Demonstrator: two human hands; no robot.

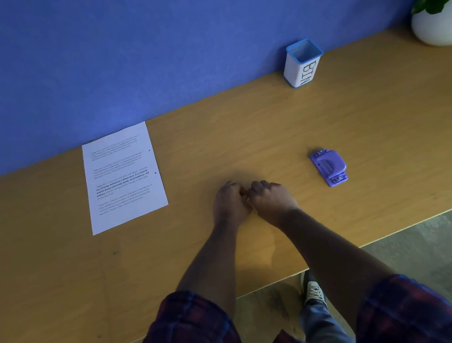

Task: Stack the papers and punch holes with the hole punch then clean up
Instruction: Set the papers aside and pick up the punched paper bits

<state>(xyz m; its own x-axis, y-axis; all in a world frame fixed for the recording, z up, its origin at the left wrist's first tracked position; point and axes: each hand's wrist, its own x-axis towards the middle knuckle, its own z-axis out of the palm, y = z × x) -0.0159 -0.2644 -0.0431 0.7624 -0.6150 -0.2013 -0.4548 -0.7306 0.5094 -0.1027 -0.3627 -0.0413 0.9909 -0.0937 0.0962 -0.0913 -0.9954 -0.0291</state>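
A stack of printed white papers (123, 178) lies flat at the left of the wooden table (242, 129), its far edge against the blue wall, with two small holes near its right edge. The purple hole punch (329, 167) sits on the table to the right. My left hand (230, 203) and my right hand (269, 198) rest side by side on the table between the papers and the punch, knuckles up. Their fingers are curled and meet at the tips. Whatever lies under the fingertips is hidden.
A white box with a blue rim marked BIN (302, 63) stands at the back against the wall. A white pot with a green plant (441, 21) is at the far right. The table's front edge runs just below my forearms, with the floor and a shoe beyond it.
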